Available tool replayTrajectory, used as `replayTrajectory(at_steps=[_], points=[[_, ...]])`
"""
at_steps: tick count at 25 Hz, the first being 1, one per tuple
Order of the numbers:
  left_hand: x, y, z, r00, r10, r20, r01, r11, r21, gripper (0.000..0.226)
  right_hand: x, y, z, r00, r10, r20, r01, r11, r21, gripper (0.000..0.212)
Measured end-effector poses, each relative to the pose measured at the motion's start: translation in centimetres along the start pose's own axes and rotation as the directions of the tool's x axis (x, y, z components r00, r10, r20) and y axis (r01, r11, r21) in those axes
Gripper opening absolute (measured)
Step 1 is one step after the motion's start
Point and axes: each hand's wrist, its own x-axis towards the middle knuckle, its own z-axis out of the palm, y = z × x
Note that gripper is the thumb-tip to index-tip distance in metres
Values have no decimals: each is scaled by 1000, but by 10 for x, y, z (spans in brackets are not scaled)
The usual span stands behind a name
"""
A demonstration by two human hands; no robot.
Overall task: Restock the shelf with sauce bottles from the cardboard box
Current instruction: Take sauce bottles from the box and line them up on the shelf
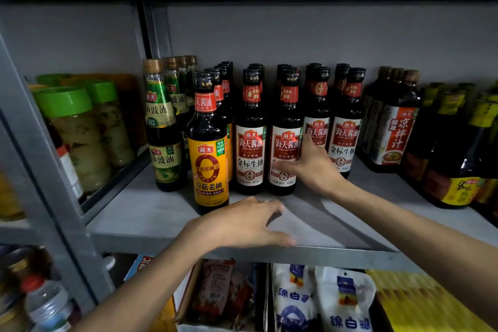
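Note:
Dark sauce bottles stand in rows on the grey shelf (151, 213). A front bottle with a red and white label (285, 127) stands right of centre. My right hand (314, 167) wraps around its lower right side, thumb across the label. A twin red-label bottle (250, 132) stands just left of it. A yellow-label bottle (208, 143) stands forward at the left. My left hand (242, 224) rests flat on the shelf's front part, fingers spread, holding nothing. The cardboard box is not in view.
Green-label bottles (161, 127) and green-lidded jars (78, 129) stand to the left, past a grey upright post (40, 159). Tall dark bottles (393, 127) and yellow-label bottles (458, 159) fill the right. The shelf below holds white bags (320, 299) and packets.

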Motion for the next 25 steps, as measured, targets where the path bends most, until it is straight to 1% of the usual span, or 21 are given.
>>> replayTrajectory(at_steps=[8,11,13,14,15,16,17,18,19,20,21,22,23,24,25], points=[[-2,1,-1,1000,-6,-1,6,1000,9,75,-3,-4,1,999,40,-4,-40,999,-9,67],[-2,1,1,1000,-14,-20,14,1000,-10,73,-4,-5,0,998,63,5,-63,997,-43,67],[-7,-4,7,995,-15,-97,8,997,-76,65,-7,-5,0,996,88,28,-84,990,-111,71],[-12,-5,9,983,-19,-180,-6,990,-140,58,-9,-3,1,995,100,9,-98,985,-140,74],[-19,-7,11,957,-25,-290,-40,975,-216,48,-11,-2,1,993,114,-28,-116,985,-127,78],[-28,-9,12,908,-35,-417,-95,953,-287,36,-14,0,0,989,134,-62,-138,988,-65,77],[-39,-12,11,833,-56,-551,-150,935,-322,24,-20,-1,0,986,145,-78,-146,989,-3,70],[-49,-17,9,719,-91,-689,-191,927,-322,16,-28,-4,2,989,138,-57,-137,990,22,58],[-59,-24,7,575,-136,-807,-217,925,-311,12,-37,-10,6,995,104,4,-104,994,16,45],[-66,-33,5,441,-192,-877,-221,924,-313,12,-45,-17,11,996,55,71,-54,998,-14,35],[-68,-44,3,357,-262,-897,-201,916,-347,18,-52,-26,19,991,2,130,2,999,-37,33],[-68,-54,2,335,-338,-880,-162,899,-407,28,-57,-36,27,983,-61,171,72,996,-60,37],[-66,-64,1,377,-404,-834,-121,871,-476,41,-58,-46,38,974,-120,192,136,988,-77,43],[-63,-71,1,461,-438,-772,-100,839,-535,54,-57,-54,48,966,-162,201,181,981,-77,49],[-59,-76,1,550,-440,-710,-104,808,-580,64,-54,-61,58,961,-190,200,207,976,-68,52]])
